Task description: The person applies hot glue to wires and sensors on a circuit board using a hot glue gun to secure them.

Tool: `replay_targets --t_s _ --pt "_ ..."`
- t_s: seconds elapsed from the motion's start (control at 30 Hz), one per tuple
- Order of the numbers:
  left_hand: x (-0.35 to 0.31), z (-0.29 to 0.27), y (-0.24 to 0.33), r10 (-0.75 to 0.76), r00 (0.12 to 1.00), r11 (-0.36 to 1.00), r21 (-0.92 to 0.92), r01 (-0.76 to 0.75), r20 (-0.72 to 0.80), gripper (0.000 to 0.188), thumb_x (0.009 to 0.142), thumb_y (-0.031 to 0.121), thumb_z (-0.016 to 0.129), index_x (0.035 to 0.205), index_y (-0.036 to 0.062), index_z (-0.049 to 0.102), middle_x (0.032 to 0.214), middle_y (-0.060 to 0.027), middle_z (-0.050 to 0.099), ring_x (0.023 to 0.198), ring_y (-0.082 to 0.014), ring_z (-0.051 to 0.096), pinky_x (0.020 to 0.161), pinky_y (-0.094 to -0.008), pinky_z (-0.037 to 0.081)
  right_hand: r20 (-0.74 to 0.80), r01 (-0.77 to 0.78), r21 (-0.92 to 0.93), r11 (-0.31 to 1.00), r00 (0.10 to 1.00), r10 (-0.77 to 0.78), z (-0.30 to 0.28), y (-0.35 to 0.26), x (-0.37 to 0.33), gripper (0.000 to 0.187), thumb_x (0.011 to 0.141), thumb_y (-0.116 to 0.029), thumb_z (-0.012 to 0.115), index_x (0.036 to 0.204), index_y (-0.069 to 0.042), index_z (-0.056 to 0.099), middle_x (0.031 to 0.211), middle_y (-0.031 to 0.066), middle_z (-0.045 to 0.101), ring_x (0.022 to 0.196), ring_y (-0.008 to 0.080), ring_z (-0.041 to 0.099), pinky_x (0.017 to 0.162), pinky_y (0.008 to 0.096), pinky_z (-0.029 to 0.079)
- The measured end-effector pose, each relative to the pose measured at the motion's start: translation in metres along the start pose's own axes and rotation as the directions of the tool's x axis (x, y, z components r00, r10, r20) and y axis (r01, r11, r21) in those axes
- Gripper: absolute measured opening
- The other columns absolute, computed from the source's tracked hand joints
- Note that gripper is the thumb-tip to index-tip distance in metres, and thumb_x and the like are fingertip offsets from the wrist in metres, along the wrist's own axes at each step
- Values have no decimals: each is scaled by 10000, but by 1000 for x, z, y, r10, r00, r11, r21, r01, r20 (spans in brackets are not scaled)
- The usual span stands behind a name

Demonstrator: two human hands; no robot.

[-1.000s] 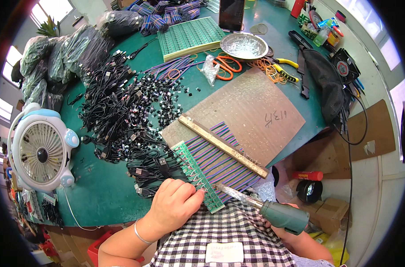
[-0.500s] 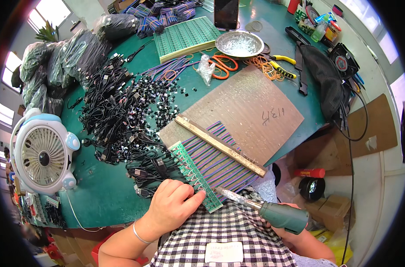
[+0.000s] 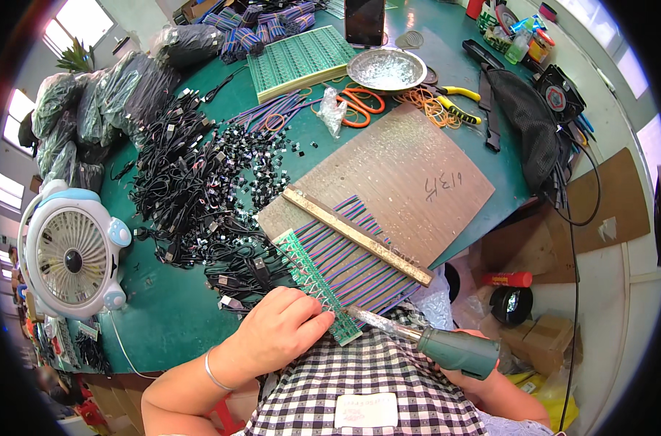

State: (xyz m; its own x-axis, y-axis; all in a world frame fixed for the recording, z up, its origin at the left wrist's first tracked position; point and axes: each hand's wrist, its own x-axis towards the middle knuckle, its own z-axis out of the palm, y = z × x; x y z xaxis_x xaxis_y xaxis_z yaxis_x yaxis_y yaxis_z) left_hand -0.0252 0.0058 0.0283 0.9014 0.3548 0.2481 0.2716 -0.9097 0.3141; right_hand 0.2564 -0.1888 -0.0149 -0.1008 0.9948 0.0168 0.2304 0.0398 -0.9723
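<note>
My left hand (image 3: 283, 330) is closed over the lower end of a green circuit board strip (image 3: 301, 265). Its thumb and finger are pinched together at the strip; whatever is between them is too small to make out. My right hand (image 3: 472, 378), largely hidden, grips the green-bodied soldering iron (image 3: 458, 352). The iron's metal tip points left and lies close to the strip, beside my left fingertips; contact cannot be told. Rows of purple, blue and black wires (image 3: 338, 251) run from the strip across a brown board (image 3: 418, 174), beneath a wooden bar (image 3: 356, 234).
Black USB cables (image 3: 178, 174) are heaped left of the brown board, behind a white fan (image 3: 72, 254). Farther back are stacked circuit boards (image 3: 301, 58), a metal bowl (image 3: 386, 69), orange-handled scissors (image 3: 359, 105), yellow-handled pliers (image 3: 458, 105) and a phone (image 3: 365, 22).
The view has shifted slightly. Both hands keep nearly the same pose, and the iron's tip stays near the left fingertips.
</note>
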Motion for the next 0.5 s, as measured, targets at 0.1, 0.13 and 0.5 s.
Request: replay_targets --t_s 0.1,0.13,0.5 --pt "3 -4 -1 -68 997 997 -37 70 35 210 687 92 625 896 67 631 810 -44 547 727 -197 535 638 -310 438 -112 -110 75 991 987 118 6 -6 1 470 742 -55 689 1144 6 452 924 126 657 790 192 657 721 312 531" --pt "3 -3 0 -70 997 997 -34 71 37 210 687 92 625 896 67 631 810 -44 547 727 -197 535 638 -310 438 -212 -198 184 963 948 235 8 -7 1 398 685 -75 733 1038 40 589 901 112 685 809 210 673 754 311 528" --pt "10 13 12 -233 971 966 -124 225 -52 199 623 30 666 805 79 603 799 -54 557 690 -236 552 595 -346 442 -214 -121 95 988 967 139 3 -5 13 223 738 0 664 957 4 629 836 84 664 697 178 649 648 286 510"
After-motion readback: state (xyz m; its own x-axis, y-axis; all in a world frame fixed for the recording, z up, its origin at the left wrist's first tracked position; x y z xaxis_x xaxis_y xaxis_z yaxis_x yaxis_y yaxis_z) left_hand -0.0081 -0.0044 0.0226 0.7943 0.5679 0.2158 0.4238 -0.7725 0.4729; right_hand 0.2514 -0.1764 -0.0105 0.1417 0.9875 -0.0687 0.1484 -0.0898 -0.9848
